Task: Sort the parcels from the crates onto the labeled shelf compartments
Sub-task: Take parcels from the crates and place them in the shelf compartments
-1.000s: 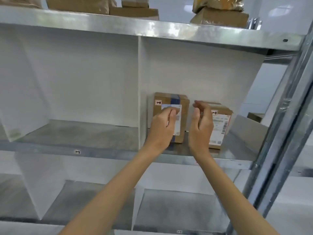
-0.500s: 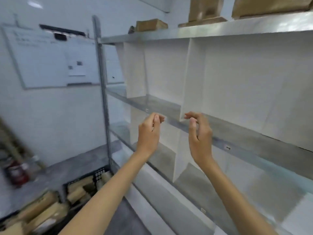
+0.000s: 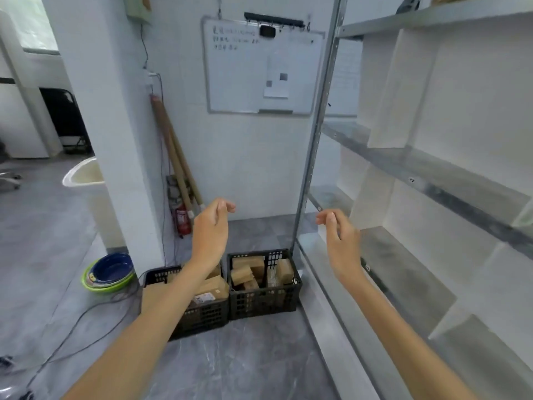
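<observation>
The left hand (image 3: 210, 229) and right hand (image 3: 340, 238) (fingers (image 3: 227, 205) loosely curled, holding nothing) should drop to the crate (image 3: 259, 301) below the fingers and grip one parcel (image 3: 243, 275) squarely.

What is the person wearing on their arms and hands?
Nothing that shows. The left hand and right hand have no gloves, rings or watch. The left forearm and right forearm are bare to the picture's edge, with no sleeves in view.
</observation>
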